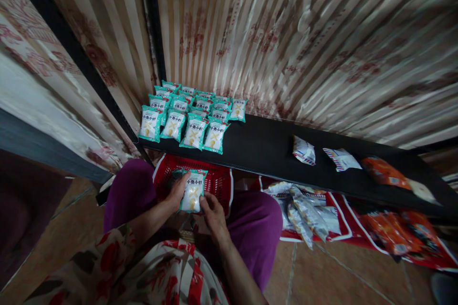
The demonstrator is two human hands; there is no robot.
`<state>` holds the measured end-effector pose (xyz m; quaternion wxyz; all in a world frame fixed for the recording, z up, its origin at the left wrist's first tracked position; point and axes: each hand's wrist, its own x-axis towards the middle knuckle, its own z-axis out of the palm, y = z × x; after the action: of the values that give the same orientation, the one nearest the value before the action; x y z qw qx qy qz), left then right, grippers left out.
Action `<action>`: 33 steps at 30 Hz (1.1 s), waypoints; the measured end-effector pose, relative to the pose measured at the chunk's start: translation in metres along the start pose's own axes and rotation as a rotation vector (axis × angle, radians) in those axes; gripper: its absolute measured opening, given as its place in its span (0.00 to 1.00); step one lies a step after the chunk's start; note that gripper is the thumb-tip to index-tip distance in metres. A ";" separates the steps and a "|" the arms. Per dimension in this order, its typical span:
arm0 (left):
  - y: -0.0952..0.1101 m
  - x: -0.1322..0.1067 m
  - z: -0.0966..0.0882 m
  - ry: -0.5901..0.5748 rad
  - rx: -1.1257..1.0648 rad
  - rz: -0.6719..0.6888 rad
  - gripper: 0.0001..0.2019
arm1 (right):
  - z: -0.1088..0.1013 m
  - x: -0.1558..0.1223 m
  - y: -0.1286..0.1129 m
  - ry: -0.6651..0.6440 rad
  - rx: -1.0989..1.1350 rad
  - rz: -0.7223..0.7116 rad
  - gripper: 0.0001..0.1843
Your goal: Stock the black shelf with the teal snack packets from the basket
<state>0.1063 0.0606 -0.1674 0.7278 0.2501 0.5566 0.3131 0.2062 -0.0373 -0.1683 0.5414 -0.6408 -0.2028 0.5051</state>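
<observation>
Between my two hands, over the red basket [226,186] in front of my knees, is a green and white snack bag [193,191], its printed front facing up. My left hand [178,192] grips its left edge, thumb on the front. At the lower right edge, my right hand [213,212] pinches the bag with thumb and fingers. Rows of matching snack bags [173,125] stand upright at the left end of the black shelf [257,145], just beyond the basket. The basket's bottom is partly hidden by my hands and the bag.
Silver-white bags [304,150] and orange bags [384,172] lie farther right on the shelf. Below it, a red basket holds silver packets [309,212], and another holds orange packets [397,233]. A striped curtain [229,33] hangs behind; a black post [89,57] rises at left.
</observation>
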 end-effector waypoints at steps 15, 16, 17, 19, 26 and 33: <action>-0.001 0.000 0.001 -0.048 0.013 -0.057 0.23 | 0.003 -0.010 -0.012 -0.143 0.129 0.068 0.24; 0.000 0.000 0.001 -0.061 0.009 -0.055 0.24 | 0.002 -0.009 -0.011 -0.127 0.121 0.061 0.25; 0.000 -0.001 0.002 -0.079 0.004 -0.054 0.24 | 0.002 -0.009 -0.009 -0.110 0.112 0.055 0.25; 0.002 -0.002 0.003 -0.114 0.001 -0.047 0.24 | 0.001 -0.008 -0.007 -0.076 0.094 0.040 0.25; 0.005 -0.008 0.002 -0.130 0.111 -0.008 0.26 | -0.001 -0.008 -0.015 0.038 0.115 -0.020 0.27; 0.007 -0.023 0.004 -0.328 0.169 0.006 0.23 | -0.012 0.000 -0.020 0.060 0.144 -0.052 0.27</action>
<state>0.1048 0.0481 -0.1467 0.7843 0.3597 0.4539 0.2224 0.2225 -0.0369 -0.1520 0.6048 -0.6098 -0.1662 0.4845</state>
